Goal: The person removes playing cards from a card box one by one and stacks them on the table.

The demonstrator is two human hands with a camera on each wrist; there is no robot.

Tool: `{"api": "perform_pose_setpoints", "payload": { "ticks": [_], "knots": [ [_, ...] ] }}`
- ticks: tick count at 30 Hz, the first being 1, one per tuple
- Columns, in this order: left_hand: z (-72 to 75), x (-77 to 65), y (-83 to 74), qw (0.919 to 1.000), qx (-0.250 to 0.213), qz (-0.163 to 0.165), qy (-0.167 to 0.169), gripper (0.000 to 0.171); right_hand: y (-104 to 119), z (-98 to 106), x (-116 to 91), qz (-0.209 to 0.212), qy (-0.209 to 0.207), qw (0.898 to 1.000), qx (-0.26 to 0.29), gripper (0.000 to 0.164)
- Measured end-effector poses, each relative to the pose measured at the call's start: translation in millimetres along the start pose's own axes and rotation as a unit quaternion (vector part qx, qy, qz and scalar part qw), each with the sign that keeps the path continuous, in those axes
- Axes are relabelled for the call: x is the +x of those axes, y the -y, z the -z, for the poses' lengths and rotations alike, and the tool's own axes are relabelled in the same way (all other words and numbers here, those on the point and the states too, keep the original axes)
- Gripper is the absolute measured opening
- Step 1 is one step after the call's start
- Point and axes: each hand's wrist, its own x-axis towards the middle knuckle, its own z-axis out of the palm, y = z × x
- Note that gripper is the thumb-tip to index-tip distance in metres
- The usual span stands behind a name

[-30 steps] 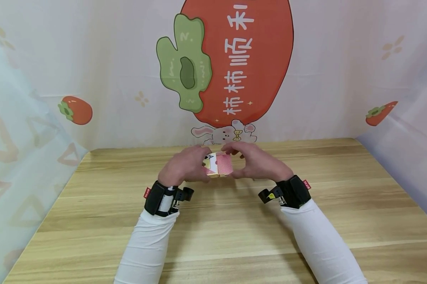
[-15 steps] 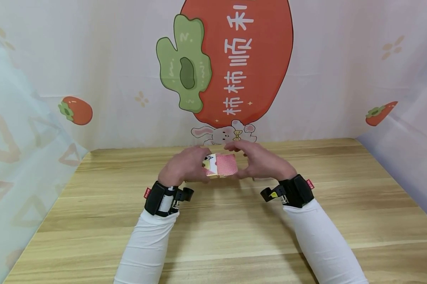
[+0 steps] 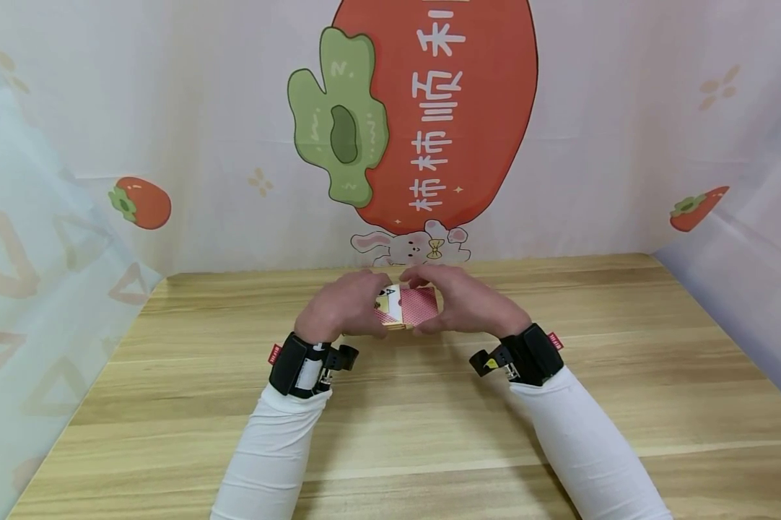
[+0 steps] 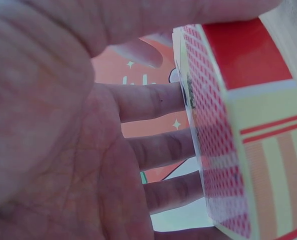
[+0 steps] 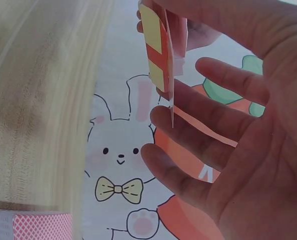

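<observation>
My left hand (image 3: pixel 341 307) grips a card box (image 3: pixel 390 302) from its left side, thumb on the near edge and fingers on the far edge. A white face with an "A" and a gold patch shows on top. Red lattice and cream-and-red stripes cover the box (image 4: pixel 268 100) in the left wrist view. A thin red-backed playing card (image 3: pixel 419 306) sticks out on the right, seen edge-on in the right wrist view. My right hand (image 3: pixel 471 300) holds the card's end, its thumb near, index finger at the far edge, other fingers spread.
On the wooden table (image 3: pixel 390 433), a red-latticed pack of cards (image 5: pixel 43 227) lies near my right hand; that hand hides it in the head view. A printed cloth (image 3: pixel 221 108) with a persimmon and a rabbit stands along the table's back edge.
The red-backed card has come further out to the right. My right hand drew back to the right, then closed in again on the card. My left hand has stayed nearly still.
</observation>
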Motion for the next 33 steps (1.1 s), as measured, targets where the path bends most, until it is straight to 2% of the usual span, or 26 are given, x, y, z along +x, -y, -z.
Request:
{"api": "perform_pose_setpoints", "payload": {
  "ticks": [10, 17, 23, 33],
  "knots": [
    [0.1, 0.3, -0.2, 1.0, 0.003, -0.006, -0.002, 0.065, 0.2, 0.2, -1.2, 0.004, -0.006, 1.0, -0.026, 0.068],
    [0.3, 0.3, 1.6, 0.9999, -0.013, 0.005, 0.0, 0.064, -2.3, 3.2, -3.0, -0.002, -0.007, 0.998, -0.061, 0.06],
    [1.5, -0.7, 3.2, 0.9996, -0.023, 0.017, 0.003, 0.063, -2.4, 7.2, -6.3, -0.018, 0.002, 0.998, -0.062, 0.061],
    [2.5, -1.8, 7.4, 0.9993, -0.032, 0.016, 0.006, 0.061, -3.6, 15.5, -10.6, -0.024, 0.007, 0.997, -0.077, 0.065]
  ]
}}
